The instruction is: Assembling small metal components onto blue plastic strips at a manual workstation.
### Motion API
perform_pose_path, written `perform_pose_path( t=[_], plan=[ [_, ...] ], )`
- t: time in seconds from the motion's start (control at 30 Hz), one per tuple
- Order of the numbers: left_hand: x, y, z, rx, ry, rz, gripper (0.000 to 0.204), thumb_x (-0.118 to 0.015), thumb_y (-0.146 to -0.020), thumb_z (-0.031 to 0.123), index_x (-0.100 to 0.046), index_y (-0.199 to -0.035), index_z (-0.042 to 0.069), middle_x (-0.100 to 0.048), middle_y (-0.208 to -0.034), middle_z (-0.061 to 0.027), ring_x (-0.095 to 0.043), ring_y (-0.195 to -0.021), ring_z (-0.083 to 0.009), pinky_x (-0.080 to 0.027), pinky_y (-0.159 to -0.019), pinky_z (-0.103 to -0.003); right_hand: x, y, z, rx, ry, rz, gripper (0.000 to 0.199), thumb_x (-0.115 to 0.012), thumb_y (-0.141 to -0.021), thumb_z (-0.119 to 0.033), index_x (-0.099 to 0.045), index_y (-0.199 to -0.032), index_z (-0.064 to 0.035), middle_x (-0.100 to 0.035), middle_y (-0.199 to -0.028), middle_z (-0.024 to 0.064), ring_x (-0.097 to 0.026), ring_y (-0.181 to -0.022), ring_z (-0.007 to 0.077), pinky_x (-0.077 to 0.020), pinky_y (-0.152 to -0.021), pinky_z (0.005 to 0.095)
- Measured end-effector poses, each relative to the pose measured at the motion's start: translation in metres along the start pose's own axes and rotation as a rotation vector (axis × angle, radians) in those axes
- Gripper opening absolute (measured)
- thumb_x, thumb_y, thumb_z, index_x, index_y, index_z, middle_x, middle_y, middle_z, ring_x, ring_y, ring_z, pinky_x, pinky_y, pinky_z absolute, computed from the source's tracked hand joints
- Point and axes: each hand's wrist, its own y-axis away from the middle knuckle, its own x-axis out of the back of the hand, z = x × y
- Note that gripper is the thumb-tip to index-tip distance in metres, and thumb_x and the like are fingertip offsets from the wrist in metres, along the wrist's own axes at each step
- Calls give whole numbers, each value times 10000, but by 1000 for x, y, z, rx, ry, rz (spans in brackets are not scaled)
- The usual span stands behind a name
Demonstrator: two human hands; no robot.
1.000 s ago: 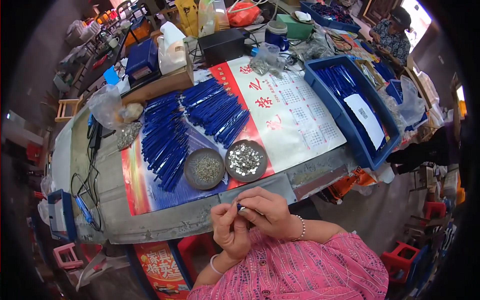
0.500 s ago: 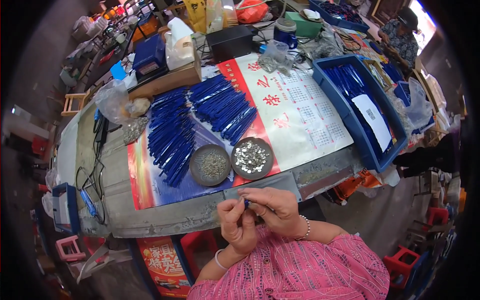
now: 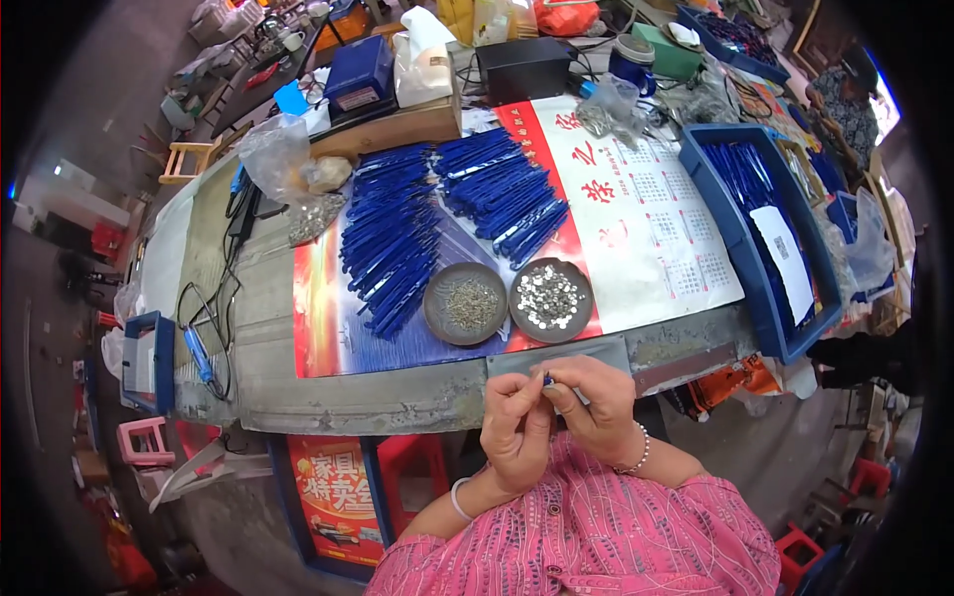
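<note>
My left hand (image 3: 517,422) and my right hand (image 3: 598,405) meet in front of my chest, just off the table's near edge. Thumbs and fingertips of both pinch one small dark-blue piece (image 3: 548,379), mostly covered by the fingers, so its full shape does not show. Two round grey dishes stand just beyond the hands. In the left dish (image 3: 463,337) lie tiny metal parts (image 3: 471,304); the right dish (image 3: 553,336) holds shiny silver discs (image 3: 553,298). Behind them, two heaps of long thin blue sticks, a left heap (image 3: 390,243) and a right heap (image 3: 504,194), are spread on the table.
A calendar poster (image 3: 646,238) covers part of the grey table (image 3: 288,333). To the right, a blue crate (image 3: 743,260) contains more blue sticks and a white paper. Plastic bags (image 3: 273,159), a black box (image 3: 522,70) and a cabled blue tool (image 3: 197,353) surround the work. Another person (image 3: 845,104) sits far right.
The view has tilted and swung, so the table and dishes appear shifted rightward and up. Both hands still pinch the small blue piece, with the fingertips slightly rearranged around it.
</note>
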Motion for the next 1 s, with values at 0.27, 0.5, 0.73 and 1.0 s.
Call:
perform_pose_path(
  t=[0.27, 0.5, 0.73, 1.0],
  plan=[
    [-1, 6, 5, 38, 80, -60, 285, -588, -854, -53, -612, -1131, 11, -515, -991, -97, -531, -779, -143, -458, -675, -230, -2, 0, 10, 128, 44, 42, 196, -588, -878, -173, -567, -756, -20, -619, -736, 112, -591, -633, 250, -462, -563, 323],
    [-4, 6, 10, 18, 101, -78, 292, -584, -850, -64, -608, -1132, 5, -518, -985, -99, -526, -799, -144, -453, -685, -227, 5, 2, 19, 284, 141, 42, 238, -650, -814, -207, -541, -693, -33, -587, -686, 82, -542, -583, 248, -422, -526, 334],
    [0, 9, 4, 108, 104, -73, 317, -582, -844, -57, -611, -1151, 15, -521, -972, -91, -514, -805, -142, -443, -687, -230, -5, 11, 29, 168, 147, -66, 334, -594, -854, -251, -463, -629, -42, -453, -587, 103, -471, -524, 298, -363, -484, 378],
    [4, 11, -5, 161, 119, -79, 286, -573, -874, -15, -602, -1158, 3, -494, -988, -58, -492, -745, -89, -418, -640, -203, -8, 3, 34, 192, 14, 0, 323, -611, -845, -261, -470, -659, -38, -441, -590, 98, -471, -514, 304, -352, -470, 392]
  ],
)
